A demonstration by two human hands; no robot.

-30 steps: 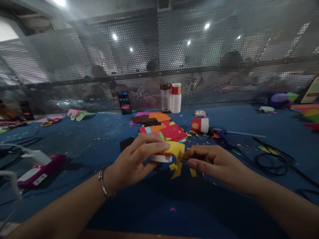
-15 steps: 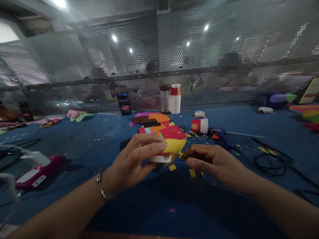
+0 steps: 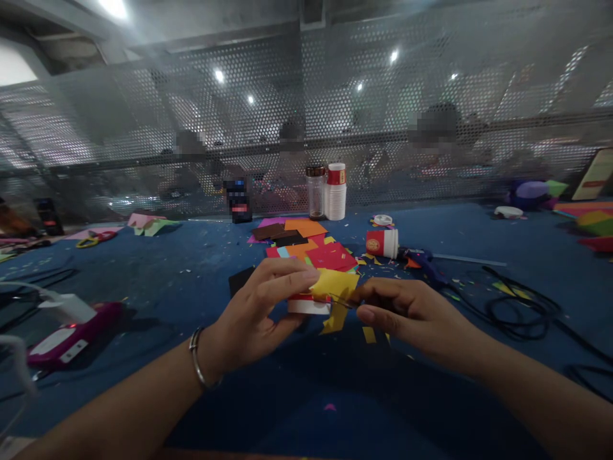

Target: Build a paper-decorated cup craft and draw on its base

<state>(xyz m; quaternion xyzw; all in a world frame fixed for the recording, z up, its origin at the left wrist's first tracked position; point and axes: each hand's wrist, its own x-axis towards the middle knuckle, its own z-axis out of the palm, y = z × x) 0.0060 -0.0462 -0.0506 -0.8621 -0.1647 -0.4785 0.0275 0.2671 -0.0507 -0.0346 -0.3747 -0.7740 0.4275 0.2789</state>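
Observation:
My left hand point(image 3: 263, 300) is closed around a red and white paper cup point(image 3: 309, 306), thumb below and fingers on top. A piece of yellow paper point(image 3: 338, 281) lies along the cup under those fingertips, and a strip of it hangs down at the right. In my right hand point(image 3: 397, 306) is what looks like a small pair of scissors point(image 3: 341, 299), thin blades pointing left at the yellow paper. Its handles are hidden by the fingers.
Coloured paper sheets point(image 3: 330, 254) lie behind the hands. To the right are a tipped paper cup point(image 3: 382, 243), a blue glue gun point(image 3: 428, 265) and a black cable point(image 3: 520, 313). A purple power strip point(image 3: 76, 338) sits left; stacked cups point(image 3: 335, 201) and a bottle point(image 3: 315, 197) stand behind.
The blades have moved slightly along the yellow paper's lower edge. More of the yellow strip now hangs below the cup. Both hands have stayed nearly in place.

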